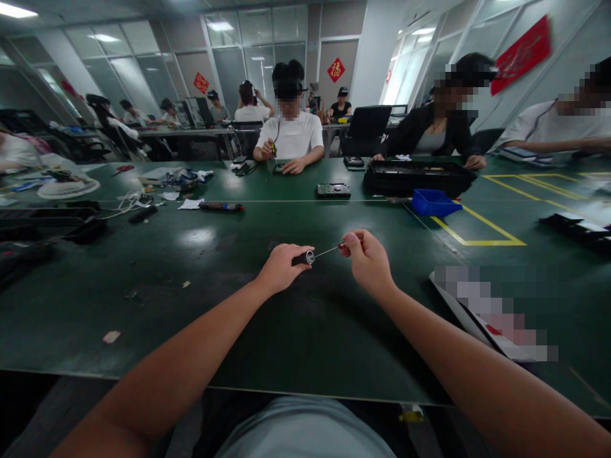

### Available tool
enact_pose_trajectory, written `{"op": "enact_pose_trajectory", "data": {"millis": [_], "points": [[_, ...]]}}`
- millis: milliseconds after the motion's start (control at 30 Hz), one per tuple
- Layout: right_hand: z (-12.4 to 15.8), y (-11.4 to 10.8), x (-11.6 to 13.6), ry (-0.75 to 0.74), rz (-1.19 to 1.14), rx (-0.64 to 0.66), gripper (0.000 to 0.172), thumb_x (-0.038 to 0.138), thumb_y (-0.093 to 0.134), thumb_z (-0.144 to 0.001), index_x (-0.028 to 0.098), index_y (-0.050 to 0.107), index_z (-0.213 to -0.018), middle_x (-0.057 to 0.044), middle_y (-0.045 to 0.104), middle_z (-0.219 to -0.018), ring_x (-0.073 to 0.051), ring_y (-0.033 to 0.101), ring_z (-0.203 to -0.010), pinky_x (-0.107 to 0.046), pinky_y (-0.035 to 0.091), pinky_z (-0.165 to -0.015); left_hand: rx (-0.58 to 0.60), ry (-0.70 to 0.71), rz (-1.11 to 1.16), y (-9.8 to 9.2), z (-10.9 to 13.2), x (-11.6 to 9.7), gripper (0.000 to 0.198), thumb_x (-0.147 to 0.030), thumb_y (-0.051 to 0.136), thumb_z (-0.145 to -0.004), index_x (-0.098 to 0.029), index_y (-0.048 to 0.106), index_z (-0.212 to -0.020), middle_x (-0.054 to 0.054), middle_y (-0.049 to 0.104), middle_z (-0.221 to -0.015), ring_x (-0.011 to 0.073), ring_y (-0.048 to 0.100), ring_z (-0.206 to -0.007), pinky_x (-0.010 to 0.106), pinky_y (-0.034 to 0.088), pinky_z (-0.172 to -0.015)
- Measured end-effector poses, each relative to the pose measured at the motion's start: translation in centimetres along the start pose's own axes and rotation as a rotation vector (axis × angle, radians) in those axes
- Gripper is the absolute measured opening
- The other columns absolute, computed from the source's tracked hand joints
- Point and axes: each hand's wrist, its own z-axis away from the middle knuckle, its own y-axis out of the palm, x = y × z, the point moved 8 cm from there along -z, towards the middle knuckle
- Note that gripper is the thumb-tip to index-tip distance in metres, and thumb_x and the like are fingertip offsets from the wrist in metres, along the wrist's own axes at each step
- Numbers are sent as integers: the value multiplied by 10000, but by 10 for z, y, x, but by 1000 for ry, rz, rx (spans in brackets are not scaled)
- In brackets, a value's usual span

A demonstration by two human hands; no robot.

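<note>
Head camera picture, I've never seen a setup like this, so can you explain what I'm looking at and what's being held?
There is no machine here: these are a person's two bare hands, seen by a camera worn on that person's head, looking forward and down. The left hand holds a short black cylinder with a pale ring at its end. The right hand pinches a thin rod by its reddish end; the rod points at that ring, though whether it goes inside is too small to tell. On the green table lie a blue bin, a flat circuit-board device and a pen-shaped tool. Across it sits a co-worker in a white shirt.
</note>
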Motion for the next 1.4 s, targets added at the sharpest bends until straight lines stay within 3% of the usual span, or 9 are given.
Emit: {"op": "enact_pose_trajectory", "data": {"millis": [300,567,733,867,1000,1100,1233,1400], "points": [[2,6,13,-92,191,84,243,400,438,-972,223,579,-884,-38,695,-742,-212,671,-720,-339,464,-688,56,40,-93,11,0,3,419,-280,704,-862,-263,631,-1275,50,698,-1158,238,597,-1091,450,401,-1004],[1,6,15,-133,292,76,220,383,431,-977,232,563,-887,-50,700,-760,-220,662,-715,-331,437,-653,64,-3,-51,12,-1,5,371,-278,707,-851,-245,658,-1217,58,700,-1113,260,604,-1058,471,416,-1001],[-1,5,8,-102,314,66,230,388,433,-974,230,563,-867,-47,689,-749,-225,653,-713,-335,420,-656,-74,-127,151,-1,-2,13,357,-225,702,-836,-200,650,-1188,84,657,-1219,251,588,-1143,426,438,-1031],[-2,3,7,-81,297,59,241,396,431,-974,229,563,-861,-49,686,-750,-227,648,-713,-338,415,-658,-172,-229,425,-7,-3,25,389,-229,674,-850,-188,597,-1229,96,653,-1211,226,617,-1101,400,474,-1003],[-1,2,8,-86,285,56,240,399,431,-978,232,564,-868,-49,695,-765,-225,652,-721,-340,419,-662,-238,-350,749,-9,-4,38,386,-252,539,-926,-197,490,-1305,108,629,-1179,181,626,-1000,318,533,-839],[-1,0,10,-96,276,45,242,401,431,-980,235,567,-869,-46,693,-762,-224,652,-725,-339,420,-660,-255,-432,839,-13,-4,42,259,-328,517,-937,-198,519,-1161,89,614,-1055,144,602,-830,242,502,-653],[-1,-1,11,-96,286,49,237,396,437,-977,236,574,-869,-46,690,-765,-225,648,-723,-339,416,-651,-152,-438,718,-20,-6,33,325,-500,573,-899,-187,554,-981,39,581,-834,112,514,-629,223,410,-532],[-2,-3,13,-96,289,34,247,401,433,-980,240,580,-864,-48,692,-763,-227,643,-720,-343,417,-653,56,-358,297,-18,-10,19,377,-552,634,-840,-184,625,-923,42,626,-784,159,567,-655,274,417,-578]]}}
